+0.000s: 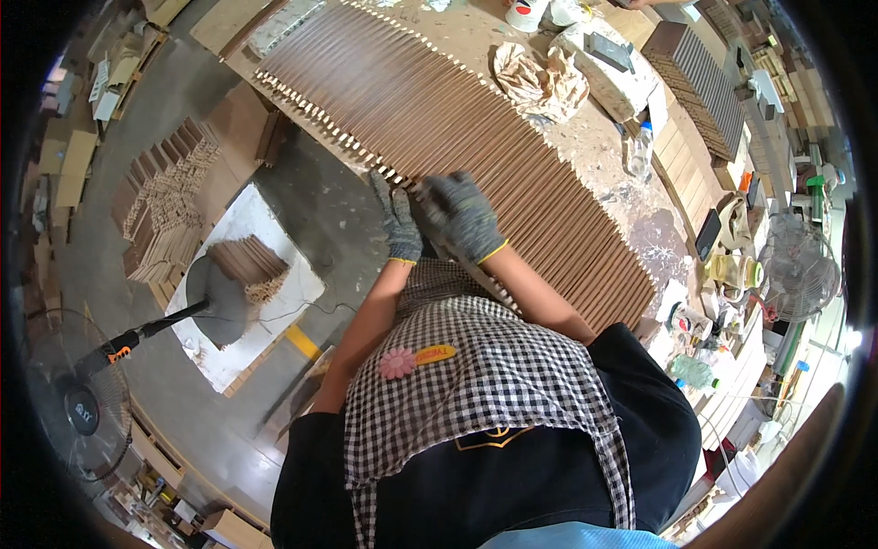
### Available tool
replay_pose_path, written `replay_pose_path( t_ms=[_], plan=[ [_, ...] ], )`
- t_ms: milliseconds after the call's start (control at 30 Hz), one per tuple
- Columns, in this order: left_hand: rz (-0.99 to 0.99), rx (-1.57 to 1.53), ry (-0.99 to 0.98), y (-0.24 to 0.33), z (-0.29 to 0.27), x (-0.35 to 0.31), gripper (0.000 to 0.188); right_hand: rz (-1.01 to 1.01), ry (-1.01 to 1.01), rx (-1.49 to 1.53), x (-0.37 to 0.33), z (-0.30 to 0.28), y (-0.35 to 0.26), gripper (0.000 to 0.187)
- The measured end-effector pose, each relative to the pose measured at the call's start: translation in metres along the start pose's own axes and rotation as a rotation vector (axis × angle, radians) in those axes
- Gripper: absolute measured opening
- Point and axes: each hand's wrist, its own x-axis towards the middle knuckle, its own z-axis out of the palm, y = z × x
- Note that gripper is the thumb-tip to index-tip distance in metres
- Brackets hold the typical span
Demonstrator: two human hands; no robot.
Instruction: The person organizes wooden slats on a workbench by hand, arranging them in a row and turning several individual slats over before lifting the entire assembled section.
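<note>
A long row of brown strips lies side by side along the tabletop's near edge, their pale ends facing that edge and the far one. Both gloved hands are at the near edge, about midway along the row. The left hand points its fingers toward the strip ends, a gap showing between them; whether they pinch anything cannot be told. The right hand bends over the row, fingers curled and blurred, their grip unclear. Crumpled paper lies toward the far edge.
</note>
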Motion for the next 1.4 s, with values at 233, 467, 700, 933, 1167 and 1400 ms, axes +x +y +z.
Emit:
replay_pose_path(
  t_ms=[233, 467, 700, 933, 1167, 1400],
  plan=[
    [0.008, -0.106, -0.100, 0.020, -0.004, -0.006, 0.073, 0.196, -0.038, -0.300, 0.010, -0.017, 0.036, 0.040],
    [0.071, -0.109, -0.169, 0.004, -0.006, -0.005, 0.077, -0.012, -0.036, -0.028, 0.000, -0.015, 0.020, 0.035],
    [0.021, -0.139, -0.109, 0.013, 0.026, -0.013, 0.077, -0.245, -0.262, -0.143, 0.043, -0.046, 0.070, 0.038],
    [0.086, -0.061, -0.076, 0.013, 0.032, -0.014, 0.077, 0.067, -0.451, -0.080, 0.056, -0.064, 0.033, 0.029],
    [0.075, 0.002, -0.081, 0.019, 0.040, -0.014, 0.081, -0.255, -0.443, -0.180, 0.054, -0.062, 0.065, 0.020],
    [0.044, -0.025, -0.036, 0.023, 0.056, -0.017, 0.084, -0.189, -0.569, -0.220, 0.058, -0.074, 0.051, 0.027]
  ],
)
